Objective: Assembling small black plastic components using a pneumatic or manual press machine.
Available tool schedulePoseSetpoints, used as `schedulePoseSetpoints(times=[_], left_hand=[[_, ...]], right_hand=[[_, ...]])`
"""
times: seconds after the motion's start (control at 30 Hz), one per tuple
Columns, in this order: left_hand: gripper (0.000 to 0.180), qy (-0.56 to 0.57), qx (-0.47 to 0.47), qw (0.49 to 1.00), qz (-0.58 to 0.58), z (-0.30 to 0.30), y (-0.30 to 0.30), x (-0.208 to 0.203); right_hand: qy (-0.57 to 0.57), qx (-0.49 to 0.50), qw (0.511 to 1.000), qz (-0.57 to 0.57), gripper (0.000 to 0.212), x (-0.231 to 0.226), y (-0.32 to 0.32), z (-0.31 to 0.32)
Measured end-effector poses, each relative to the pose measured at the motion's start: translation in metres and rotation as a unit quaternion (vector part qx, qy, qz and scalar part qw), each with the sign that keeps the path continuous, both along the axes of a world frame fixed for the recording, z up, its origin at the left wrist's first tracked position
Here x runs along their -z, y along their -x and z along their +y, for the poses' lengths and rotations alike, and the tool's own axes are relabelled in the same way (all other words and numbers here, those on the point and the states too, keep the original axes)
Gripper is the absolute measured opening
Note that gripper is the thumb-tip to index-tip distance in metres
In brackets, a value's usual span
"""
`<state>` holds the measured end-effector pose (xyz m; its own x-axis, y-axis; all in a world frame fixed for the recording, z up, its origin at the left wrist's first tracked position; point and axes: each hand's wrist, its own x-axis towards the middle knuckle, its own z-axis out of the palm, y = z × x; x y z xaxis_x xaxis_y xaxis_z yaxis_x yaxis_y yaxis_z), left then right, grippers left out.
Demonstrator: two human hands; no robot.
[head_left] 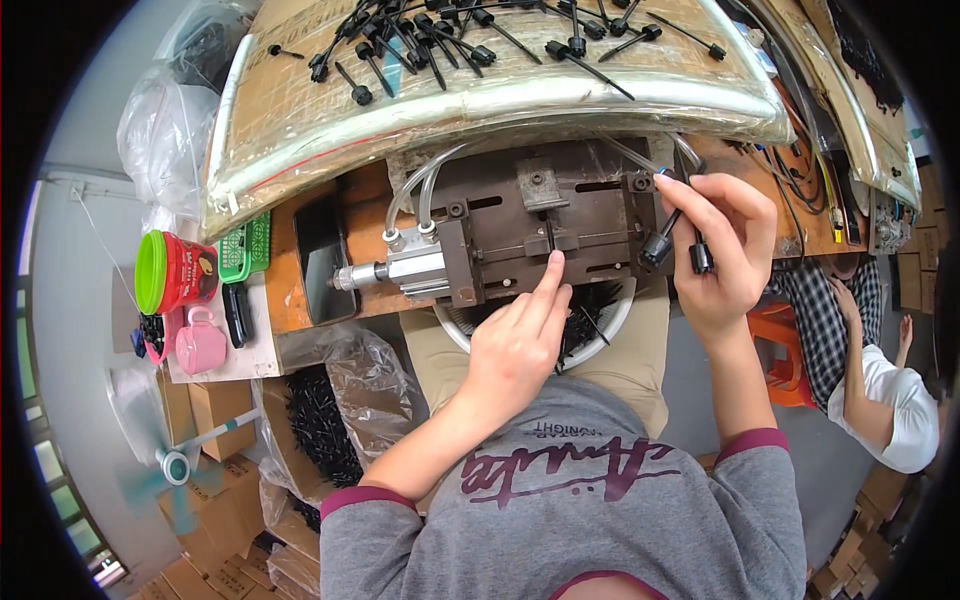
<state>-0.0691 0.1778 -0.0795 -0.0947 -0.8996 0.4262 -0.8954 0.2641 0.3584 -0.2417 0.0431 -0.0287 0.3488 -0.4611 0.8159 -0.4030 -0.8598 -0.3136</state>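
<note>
My left hand (518,340) reaches over a dark metal fixture (500,245). Its index finger is stretched out, with the tip at a thin black rod (549,236) lying in the fixture's central block. The other fingers curl loosely, and I see nothing held in them. To the right, my right hand (725,240) is raised and pinches two black knob-headed rods (660,245), heads hanging down. Their thin stems pass partly behind the fingers. A silver air cylinder (415,268) with clear hoses is joined to the fixture's left end.
Many black knob-headed rods lie on a plastic-wrapped cardboard board (300,130) behind the fixture. A white-rimmed basin (620,325) of black parts sits on my lap. A phone (322,255), red tub (190,268) and pink cup (201,342) are left; a co-worker (880,390) sits right.
</note>
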Motion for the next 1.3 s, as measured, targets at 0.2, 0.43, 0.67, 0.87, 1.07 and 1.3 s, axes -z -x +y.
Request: schedulePoseSetpoints(times=[0.2,0.43,0.67,0.87,1.07,1.3], left_hand=[[0.029,0.001,-0.021,0.998,-0.053,-0.009,-0.002,-0.006],[0.030,-0.033,0.025,0.940,0.339,-0.007,0.004,-0.033],[0.039,0.024,0.009,0.971,0.239,0.005,-0.004,-0.033],[0.028,0.031,-0.028,0.999,0.029,-0.003,-0.002,0.002],[0.029,0.027,-0.034,0.998,-0.042,-0.013,-0.002,0.002],[0.027,0.028,0.030,0.998,0.048,-0.042,-0.025,-0.051]], right_hand=[[0.030,-0.009,0.997,0.070,0.049,-0.003,0.005,0.013],[0.089,-0.090,0.981,0.150,0.039,0.011,0.006,0.026],[-0.124,-0.114,0.982,0.088,0.050,0.016,-0.007,0.041],[-0.186,-0.088,0.978,0.019,0.045,0.014,-0.001,0.038],[-0.261,-0.156,0.953,0.003,0.059,0.005,0.010,0.042],[-0.230,-0.119,0.964,0.065,0.031,0.015,0.016,0.051]])
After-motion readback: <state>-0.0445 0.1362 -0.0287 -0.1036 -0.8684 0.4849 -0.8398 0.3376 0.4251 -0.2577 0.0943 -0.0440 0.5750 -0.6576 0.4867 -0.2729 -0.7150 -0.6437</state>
